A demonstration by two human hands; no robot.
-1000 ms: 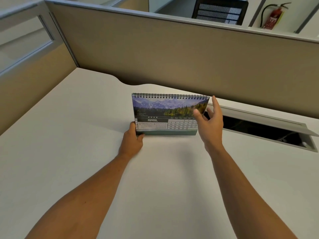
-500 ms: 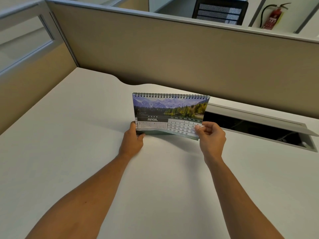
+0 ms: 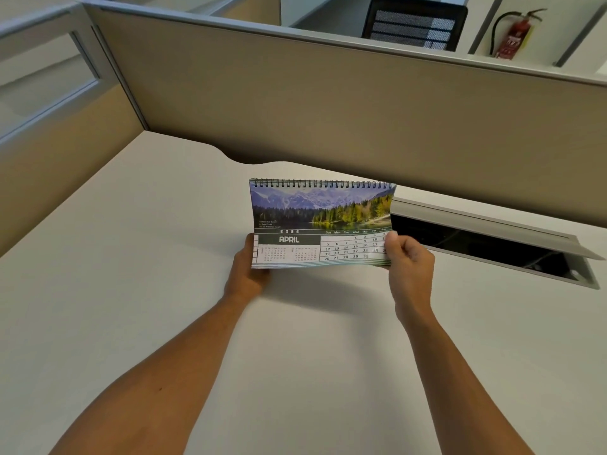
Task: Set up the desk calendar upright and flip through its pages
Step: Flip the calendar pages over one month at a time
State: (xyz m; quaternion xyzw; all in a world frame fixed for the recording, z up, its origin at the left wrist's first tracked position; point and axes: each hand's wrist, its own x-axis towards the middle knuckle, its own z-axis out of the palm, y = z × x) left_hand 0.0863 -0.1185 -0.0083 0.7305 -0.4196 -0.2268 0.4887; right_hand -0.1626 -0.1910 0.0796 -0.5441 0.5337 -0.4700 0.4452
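Desk [image 3: 131,323]: a pale, bare top inside a cubicle; the calendar stands near its far middle, just short of the partition.
Left hand [image 3: 246,270]: wrapped round the lower left corner of the calendar, steadying its base; most of the fingers are hidden behind the page.
Desk calendar [image 3: 322,221]: upright, spiral binding along the top, showing the April page with a mountain-lake photo. The front page is lifted off the stand at its bottom edge and bows slightly, casting a shadow on the desk below.
How it handles: judged light, with thin, flexible sheets that curl easily and could crease or tear at the wire holes if pulled hard; the card stand looks stiffer, so the base is the place to brace.
Where to hold: a lower corner of the single top sheet, pinched lightly, then swung up over the binding.
Right hand [image 3: 407,261]: closed in a pinch on the page's lower right corner, thumb in front.
Cable hatch [image 3: 492,244]: an open slot in the desk just right of the calendar, clear of both hands.
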